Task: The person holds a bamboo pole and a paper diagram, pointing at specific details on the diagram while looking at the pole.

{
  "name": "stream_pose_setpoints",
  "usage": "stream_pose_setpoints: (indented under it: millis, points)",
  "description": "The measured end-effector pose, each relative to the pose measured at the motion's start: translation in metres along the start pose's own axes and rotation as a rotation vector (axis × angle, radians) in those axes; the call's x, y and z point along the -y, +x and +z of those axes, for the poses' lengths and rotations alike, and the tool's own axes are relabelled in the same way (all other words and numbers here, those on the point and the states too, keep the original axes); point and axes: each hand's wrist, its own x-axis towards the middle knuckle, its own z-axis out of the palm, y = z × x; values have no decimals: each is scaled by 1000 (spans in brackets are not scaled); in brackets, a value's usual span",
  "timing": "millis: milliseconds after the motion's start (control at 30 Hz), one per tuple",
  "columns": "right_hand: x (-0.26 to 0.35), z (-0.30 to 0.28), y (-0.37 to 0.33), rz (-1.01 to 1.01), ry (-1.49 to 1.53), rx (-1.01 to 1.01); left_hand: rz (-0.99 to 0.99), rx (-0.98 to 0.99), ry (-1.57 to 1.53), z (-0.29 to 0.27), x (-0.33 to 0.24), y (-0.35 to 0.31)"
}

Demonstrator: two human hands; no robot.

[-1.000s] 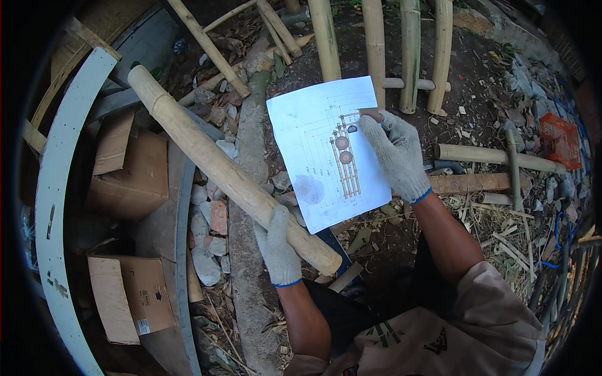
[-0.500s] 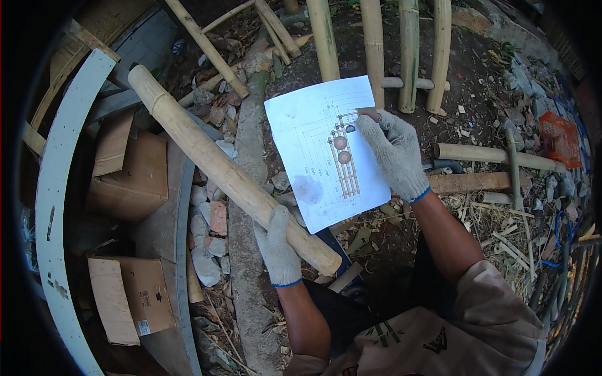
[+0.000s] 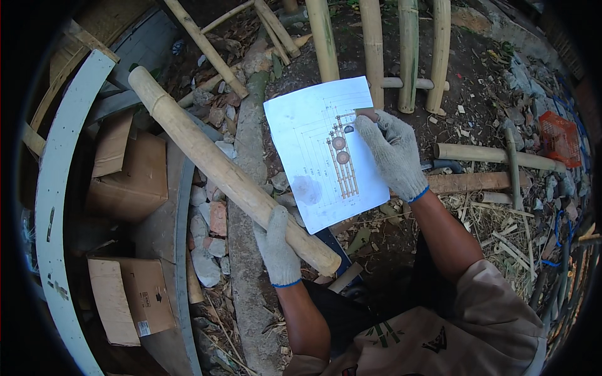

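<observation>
With our gloved right hand (image 3: 392,150) we pinch the printed bamboo-structure diagram (image 3: 307,150) at its upper right edge, most of it left of those fingers; our gloved left hand (image 3: 278,250) grasps the bamboo pole (image 3: 207,163), which runs mostly up and leftward from the fingers.

No wording or number can be read with certainty. The white sheet of paper (image 3: 316,166) bears tiny figures along thin dimension lines around a coloured drawing (image 3: 345,156), too small to make out. On the lower cardboard box (image 3: 147,282) stand small dark printed marks (image 3: 145,299) and, near the bottom edge, a white label (image 3: 143,328), both illegible. The beige shirt (image 3: 401,348) carries a green bamboo motif (image 3: 384,333) and a dark emblem (image 3: 434,343).
</observation>
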Motion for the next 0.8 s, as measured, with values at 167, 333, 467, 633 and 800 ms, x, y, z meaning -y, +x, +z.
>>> stream_pose_setpoints:
  millis: [167, 333, 467, 633, 800]
  points:
    - [-1, 0, 0, -18, 14, 2, -6, -1, -40, 2, 0, 0]
    - [1, 0, 1, 5, -7, 10, 4, 15, -40, 3, -1, 0]
    - [-2, 0, 1, -11, -13, 3, 10, 27, -32, 3, -1, 0]
    - [-1, -1, 1, -16, -32, -4, -5, 31, -37, -1, 2, 1]
    - [-3, -1, 2, 11, -23, -1, -8, 9, -29, -2, 4, 1]
